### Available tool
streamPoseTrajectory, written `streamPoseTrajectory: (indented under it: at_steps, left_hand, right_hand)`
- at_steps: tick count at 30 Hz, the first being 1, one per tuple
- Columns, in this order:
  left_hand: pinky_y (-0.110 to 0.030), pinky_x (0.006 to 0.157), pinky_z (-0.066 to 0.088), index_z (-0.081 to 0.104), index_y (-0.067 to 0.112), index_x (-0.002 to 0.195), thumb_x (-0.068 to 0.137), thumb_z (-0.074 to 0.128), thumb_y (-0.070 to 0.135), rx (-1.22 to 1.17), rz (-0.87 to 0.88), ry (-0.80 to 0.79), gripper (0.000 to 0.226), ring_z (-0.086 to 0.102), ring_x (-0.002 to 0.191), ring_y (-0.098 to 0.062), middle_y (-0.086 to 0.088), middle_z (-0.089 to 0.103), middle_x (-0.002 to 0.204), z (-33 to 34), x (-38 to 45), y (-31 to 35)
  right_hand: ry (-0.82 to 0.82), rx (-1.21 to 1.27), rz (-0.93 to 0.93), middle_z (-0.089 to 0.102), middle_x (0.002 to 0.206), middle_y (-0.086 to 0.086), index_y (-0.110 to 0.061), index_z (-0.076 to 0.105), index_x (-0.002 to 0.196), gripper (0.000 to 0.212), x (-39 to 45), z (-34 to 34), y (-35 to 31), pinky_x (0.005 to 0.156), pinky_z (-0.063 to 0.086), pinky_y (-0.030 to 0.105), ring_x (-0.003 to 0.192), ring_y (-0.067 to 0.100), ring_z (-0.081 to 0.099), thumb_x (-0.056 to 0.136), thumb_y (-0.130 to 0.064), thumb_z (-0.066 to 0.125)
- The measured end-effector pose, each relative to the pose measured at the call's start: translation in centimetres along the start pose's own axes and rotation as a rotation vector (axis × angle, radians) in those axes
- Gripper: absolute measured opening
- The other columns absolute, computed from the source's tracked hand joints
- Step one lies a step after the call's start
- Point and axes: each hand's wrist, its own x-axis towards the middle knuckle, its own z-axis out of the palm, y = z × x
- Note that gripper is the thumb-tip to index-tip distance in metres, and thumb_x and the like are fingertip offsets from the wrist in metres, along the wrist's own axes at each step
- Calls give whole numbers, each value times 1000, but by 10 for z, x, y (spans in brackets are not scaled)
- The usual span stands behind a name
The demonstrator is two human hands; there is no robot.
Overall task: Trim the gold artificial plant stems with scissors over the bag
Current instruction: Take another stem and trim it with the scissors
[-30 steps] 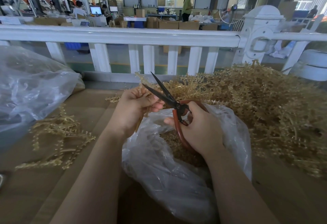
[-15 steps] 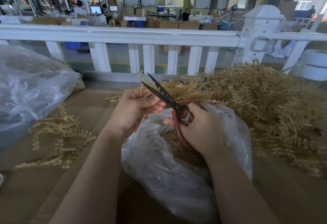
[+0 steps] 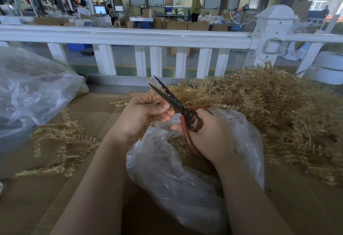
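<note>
On the far left a clear bag lay slumped on the tabletop, and near it a few loose sprigs were scattered, apart from the work. The left hand was curled round a gold stem, thumb and fingers pinching it just above the open mouth of the bag in front of the person. Just right of it the scissors stood with their dark blades parted and pointing up and away, their inner edges close to the left thumb. The right hand gripped the red handles, fingers wrapped through and round the loops. Cut pieces showed inside the bag, under both hands. To the right the pile of uncut stems lay heaped against the bag's far side. The step in hand looked to be the cut itself. Done well, the stem should have been fed deep between the blades, near the pivot, where the bite is strongest, and held taut so it would not twist. The left thumb needed to stay behind the cutting line. Both hands were best kept over the opening so that trimmings would drop in, not onto the tabletop.
</note>
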Motion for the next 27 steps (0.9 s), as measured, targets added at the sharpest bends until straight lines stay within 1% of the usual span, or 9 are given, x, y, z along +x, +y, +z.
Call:
streamPoseTrajectory:
  at_steps: [3, 6, 8, 11, 14, 16, 20, 24, 27]
  left_hand:
    - [-24, 69, 54, 71, 8, 82, 76, 68, 12, 15, 4, -10, 8, 67, 68, -15, -5, 73, 75, -1, -1, -1]
    - [-29, 82, 53, 76, 19, 81, 76, 76, 8, 15, 23, -1, 11, 68, 80, -16, -5, 73, 87, -2, -1, -1]
    - [-27, 78, 50, 73, 18, 84, 78, 70, 10, -31, 58, -23, 10, 62, 79, -16, -5, 68, 88, -4, -1, 0]
    - [-20, 72, 51, 67, 7, 93, 82, 68, 16, -135, 93, -1, 14, 66, 80, -10, 3, 72, 83, -8, -2, 2]
    - [-15, 74, 50, 76, 19, 83, 85, 67, 19, -88, 152, 3, 9, 66, 76, -4, 7, 71, 73, -8, -4, 3]
    - [-13, 74, 49, 77, 23, 79, 88, 63, 16, -62, 175, -11, 18, 65, 74, -1, 8, 70, 72, -6, -6, 4]
    - [-13, 72, 49, 77, 23, 76, 87, 62, 16, -7, 182, 36, 20, 65, 71, -1, 9, 71, 72, -7, -6, 6]
    - [-18, 76, 52, 75, 13, 87, 83, 66, 20, 74, 169, 111, 12, 70, 81, -9, 1, 76, 85, -12, -5, 6]
    - [-17, 73, 52, 79, 20, 85, 82, 67, 21, 137, 166, 91, 12, 71, 81, -8, 1, 77, 88, -11, -5, 8]
  right_hand:
    - [11, 8, 2, 65, 69, -9, -22, 68, 88, 62, 0, 0, -1, 61, 53, 31, 63, 7, 61, 71, -81, 59]
    - [22, 15, -1, 63, 67, -9, -23, 64, 78, 61, -1, 1, -1, 59, 52, 29, 61, 5, 59, 69, -83, 57]
    - [35, 25, -12, 61, 66, -11, -26, 58, 74, 57, -1, 0, 0, 57, 50, 24, 61, 3, 57, 69, -83, 56]
    - [29, 46, -20, 60, 67, -14, -32, 58, 77, 51, -1, 1, -1, 56, 46, 17, 62, 0, 56, 69, -82, 58]
    - [30, 55, -47, 49, 60, -20, -41, 46, 71, 42, -1, 0, -2, 53, 40, 13, 58, -4, 53, 69, -81, 60]
    - [38, 68, -57, 45, 57, -21, -42, 41, 67, 43, -1, 0, -2, 54, 40, 12, 59, -6, 53, 68, -81, 59]
    - [29, 48, -45, 51, 57, -14, -24, 58, 70, 59, -1, 1, 1, 52, 42, 16, 55, 1, 52, 68, -84, 56]
    - [22, 31, -37, 51, 58, -15, -25, 57, 71, 60, -1, 1, 1, 52, 42, 15, 56, -1, 52, 68, -85, 53]
    - [45, 20, -46, 54, 64, -18, -27, 63, 80, 60, -1, -1, -1, 53, 40, 13, 61, -3, 52, 69, -85, 52]
